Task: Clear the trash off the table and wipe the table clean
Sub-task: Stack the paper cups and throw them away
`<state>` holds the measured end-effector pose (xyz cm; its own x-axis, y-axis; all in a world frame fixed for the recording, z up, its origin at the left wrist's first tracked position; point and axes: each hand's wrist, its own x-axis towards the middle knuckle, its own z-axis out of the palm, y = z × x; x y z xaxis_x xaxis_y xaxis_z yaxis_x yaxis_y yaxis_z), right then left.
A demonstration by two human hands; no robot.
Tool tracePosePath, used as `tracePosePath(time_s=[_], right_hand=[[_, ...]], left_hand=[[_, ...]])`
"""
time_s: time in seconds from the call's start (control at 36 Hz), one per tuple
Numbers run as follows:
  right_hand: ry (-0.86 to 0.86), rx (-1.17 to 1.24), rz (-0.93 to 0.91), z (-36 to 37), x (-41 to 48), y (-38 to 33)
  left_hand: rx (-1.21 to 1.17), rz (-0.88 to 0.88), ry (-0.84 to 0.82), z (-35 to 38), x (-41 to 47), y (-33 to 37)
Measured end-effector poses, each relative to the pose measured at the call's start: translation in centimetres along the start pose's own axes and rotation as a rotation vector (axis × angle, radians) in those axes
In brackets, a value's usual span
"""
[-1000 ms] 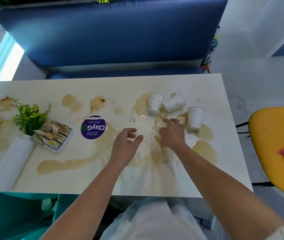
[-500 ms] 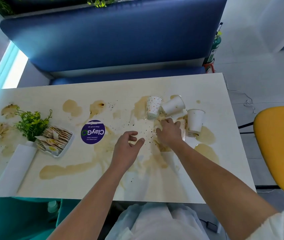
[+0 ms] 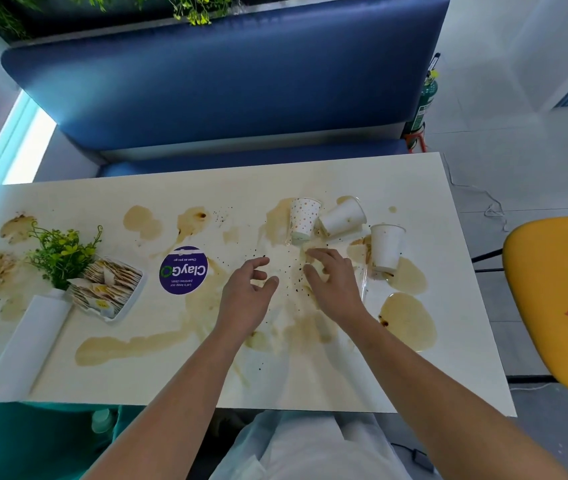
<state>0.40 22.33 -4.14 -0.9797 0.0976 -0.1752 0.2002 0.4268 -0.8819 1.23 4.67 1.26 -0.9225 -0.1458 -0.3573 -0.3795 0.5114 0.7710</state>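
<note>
Little has shifted in the last second: the left hand [image 3: 246, 292] still hovers over the table [image 3: 459, 368], fingers loosely bent and holding nothing. The right hand [image 3: 336, 285] keeps its spread, crooked fingertips down on the wet surface just before the dotted paper cup [image 3: 305, 218], and whether they pinch anything cannot be told. A tipped plain cup [image 3: 343, 218] and a third cup [image 3: 386, 247] crowd that corner among glossy brown puddles [image 3: 408, 320] and dark crumbs, while a round purple sticker [image 3: 183, 270] and a white sachet tray [image 3: 109, 289] lie well to the left.
</note>
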Motion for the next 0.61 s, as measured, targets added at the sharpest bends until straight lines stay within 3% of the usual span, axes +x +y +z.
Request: tracePosePath(time_s=[0.31,0.61], right_hand=[[0.005,0.202,-0.107,-1.4,-2.8,-3.3],[-0.009,0.296,-0.104,-2.2,-3.5,-3.3]], left_hand=[[0.08,0.096,-0.068,0.8,0.4,0.7],[0.061,0.1,0.036,2.0,0.2,1.0]])
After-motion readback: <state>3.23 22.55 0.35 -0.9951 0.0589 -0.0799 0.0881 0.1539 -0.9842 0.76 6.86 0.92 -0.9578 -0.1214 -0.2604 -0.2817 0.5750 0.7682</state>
